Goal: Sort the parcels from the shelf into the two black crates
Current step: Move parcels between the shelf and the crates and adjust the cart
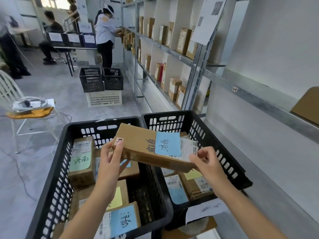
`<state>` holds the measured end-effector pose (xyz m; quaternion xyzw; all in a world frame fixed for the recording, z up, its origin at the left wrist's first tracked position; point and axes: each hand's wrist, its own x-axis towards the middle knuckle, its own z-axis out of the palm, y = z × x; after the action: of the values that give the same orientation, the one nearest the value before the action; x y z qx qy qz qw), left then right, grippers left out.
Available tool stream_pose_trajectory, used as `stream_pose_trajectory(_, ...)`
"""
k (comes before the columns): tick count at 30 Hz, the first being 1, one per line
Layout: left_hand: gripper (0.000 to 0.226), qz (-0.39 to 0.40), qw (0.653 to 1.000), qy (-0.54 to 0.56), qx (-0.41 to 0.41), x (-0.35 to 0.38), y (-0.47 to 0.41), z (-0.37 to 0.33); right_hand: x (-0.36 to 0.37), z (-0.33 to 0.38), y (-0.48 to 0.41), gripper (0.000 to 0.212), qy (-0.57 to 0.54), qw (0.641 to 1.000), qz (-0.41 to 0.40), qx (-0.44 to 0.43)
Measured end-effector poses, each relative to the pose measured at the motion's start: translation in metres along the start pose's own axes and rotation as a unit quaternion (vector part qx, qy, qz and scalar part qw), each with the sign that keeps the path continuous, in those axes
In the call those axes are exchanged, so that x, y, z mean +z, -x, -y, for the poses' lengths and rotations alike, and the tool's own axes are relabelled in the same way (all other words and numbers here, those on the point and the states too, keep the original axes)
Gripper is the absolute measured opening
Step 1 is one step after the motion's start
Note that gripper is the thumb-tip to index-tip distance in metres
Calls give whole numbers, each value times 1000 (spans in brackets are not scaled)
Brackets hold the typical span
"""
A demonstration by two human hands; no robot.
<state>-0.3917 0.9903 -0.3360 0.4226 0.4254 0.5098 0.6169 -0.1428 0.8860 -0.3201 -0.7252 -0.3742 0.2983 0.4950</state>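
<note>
I hold a long brown cardboard parcel [138, 144] with a blue handwritten label above the wall shared by the two black crates. My left hand [110, 159] grips its left end, thumb on top by a small sticker. My right hand [205, 161] pinches its right end by the white shipping label. The left crate [58, 169] holds several parcels with green, yellow and blue labels. The right crate [224, 152] holds several more. The metal shelf [245, 94] runs along the right, with a brown parcel [309, 104] on it at the far right.
Further shelf bays [172, 49] hold several upright parcels. Two more black crates [101, 79] sit on a white crate [104, 99] on the floor ahead, by a person in a white shirt [104, 31]. A white chair [25, 109] stands at left.
</note>
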Motion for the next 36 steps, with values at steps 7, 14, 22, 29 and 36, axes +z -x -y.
stream_pose_trajectory(7, 22, -44, 997, 27, 55, 17, -33, -15, -1, 17, -38, 25, 10, 995, 81, -51)
stream_pose_trajectory(14, 16, -20, 997, 2, 72, 40, -70, -45, -5, 57, -96, 43, 67, 960, 268, -33)
stream_pose_trajectory(22, 26, -56, 997, -27, 39, 48, -90, -47, 12, 45, -120, 47, 4, 877, 477, 58)
stream_pose_trajectory(29, 29, -118, 985, -114, 42, 27, -84, -36, 53, 28, -120, 46, -1, 862, 506, 36)
stream_pose_trajectory(36, 32, -171, 950, -261, 19, -11, -57, -15, 93, 15, -117, 34, -35, 863, 498, 81)
